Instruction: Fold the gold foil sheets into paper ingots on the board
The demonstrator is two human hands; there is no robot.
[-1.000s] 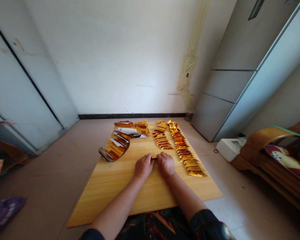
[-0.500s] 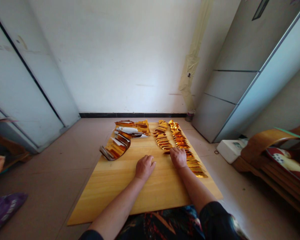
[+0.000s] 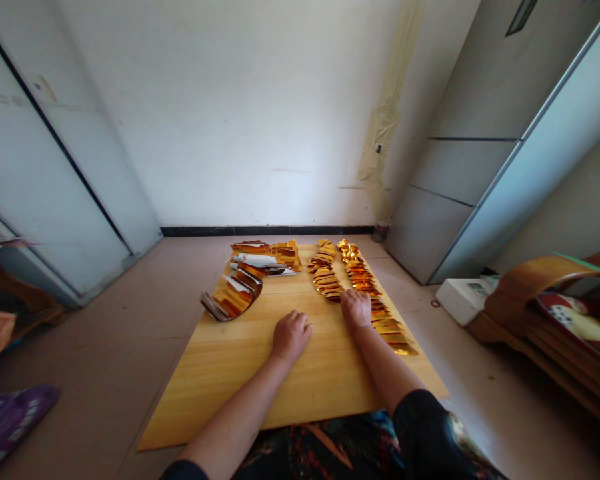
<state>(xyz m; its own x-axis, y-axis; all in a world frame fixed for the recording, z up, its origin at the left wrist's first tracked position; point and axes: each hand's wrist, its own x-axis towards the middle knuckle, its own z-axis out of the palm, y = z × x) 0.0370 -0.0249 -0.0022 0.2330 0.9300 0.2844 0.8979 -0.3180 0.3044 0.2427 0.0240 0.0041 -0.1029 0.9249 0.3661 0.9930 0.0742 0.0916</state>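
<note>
My right hand [image 3: 356,308] lies knuckles up at the near end of the middle row of folded gold papers [image 3: 325,277], fingers bent down onto the last piece. My left hand [image 3: 291,335] rests on the bare wooden board [image 3: 240,380] a little to the left, fingers curled under with nothing seen in them. A longer row of folded gold papers [image 3: 391,331] runs along the right hand's outer side. A fanned stack of gold sheets [image 3: 233,298] sits on the board's left part.
More gold and white sheets [image 3: 265,257] are piled at the board's far end. The board lies on a tiled floor. A grey fridge [image 3: 480,133], a white box [image 3: 463,297] and a wooden chair [image 3: 545,293] stand to the right. A purple cloth [image 3: 7,420] lies at the left.
Both hands were pressed together on a small gold piece at the board's middle. My right hand then went forward and right to the middle row's end; my left hand stayed.
</note>
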